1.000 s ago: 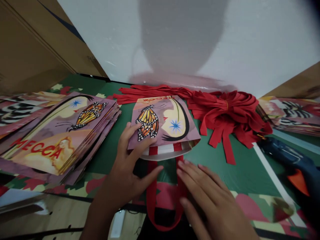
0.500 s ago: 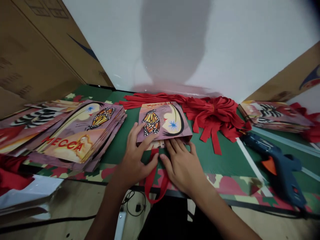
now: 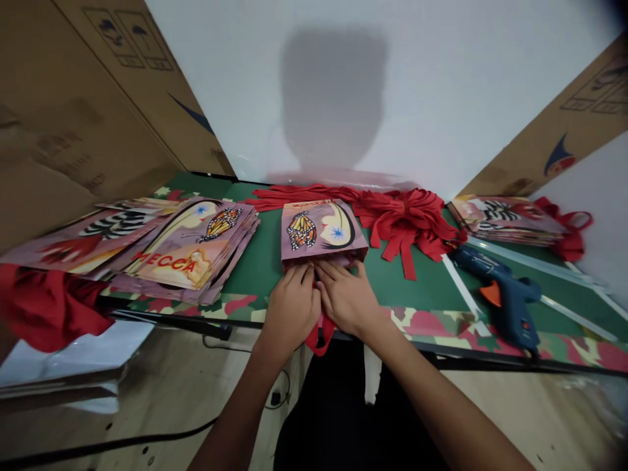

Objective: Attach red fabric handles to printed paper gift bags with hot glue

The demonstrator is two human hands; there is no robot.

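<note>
From the head camera, the one view you have, your left hand [image 3: 293, 306] and your right hand [image 3: 347, 299] lie side by side, touching, on the near edge of the paper bag [image 3: 321, 229]. Both hands are flat and pressed down, fingers together, on the bag's mouth. They pinch nothing that shows; what lies under your palms is hidden.

What could go wrong: the red handle [image 3: 318, 339] hangs off the table edge just under your hands. If you lift your hands too soon, I think it could slip out of the bag's mouth. If you push harder on one side, the bag could slide crooked on the green table [image 3: 422, 288]. The blue glue gun [image 3: 505, 297] lies near your right arm, tip pointing away. A quick swing of that arm could bump it, and its tip may be hot.

The bag lies flat in the middle of the table, right in front of you. It is pinkish purple with an orange butterfly, a pale shape and a small blue star. Its far end points to the wall. Behind it lies a pile of red ribbons [image 3: 407, 219]. To the left sits a stack of flat bags [image 3: 191, 258], well apart from yours. More bags [image 3: 505, 219] lie far right.
</note>
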